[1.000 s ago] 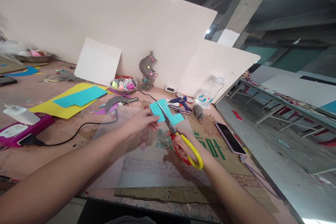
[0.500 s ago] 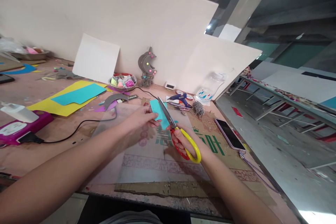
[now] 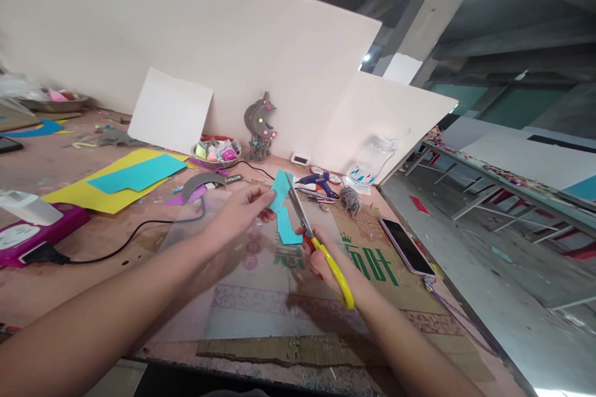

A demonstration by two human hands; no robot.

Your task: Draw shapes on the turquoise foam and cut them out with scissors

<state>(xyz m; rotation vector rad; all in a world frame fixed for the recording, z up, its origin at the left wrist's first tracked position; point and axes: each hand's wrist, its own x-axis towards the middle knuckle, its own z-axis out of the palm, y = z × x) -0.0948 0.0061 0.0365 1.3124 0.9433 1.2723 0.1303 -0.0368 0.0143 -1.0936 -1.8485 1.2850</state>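
My left hand [image 3: 251,205] pinches a small piece of light-blue paper [image 3: 281,186] between thumb and fingers. In my right hand [image 3: 321,257] is a pair of scissors [image 3: 336,273] with yellow and red handles, its blades pointing up and away beside the paper's right edge. Another light-blue strip [image 3: 288,227] shows just below the held piece; whether the two still join I cannot tell. Beneath both hands lie a translucent sheet [image 3: 186,298] and a flattened cardboard piece [image 3: 372,316] with green and red print.
Yellow paper [image 3: 107,201] and a larger blue sheet [image 3: 139,173] lie left, near a purple power strip [image 3: 69,229]. A glue gun [image 3: 319,181], grey yarn [image 3: 349,200], a clear jar [image 3: 367,164] and a phone [image 3: 407,245] sit to the right. A moon ornament [image 3: 261,127] stands behind.
The blue paper in my left hand has been raised slightly, and a strip now shows below it. The scissors have turned so the handles look narrower. The view has shifted a little.
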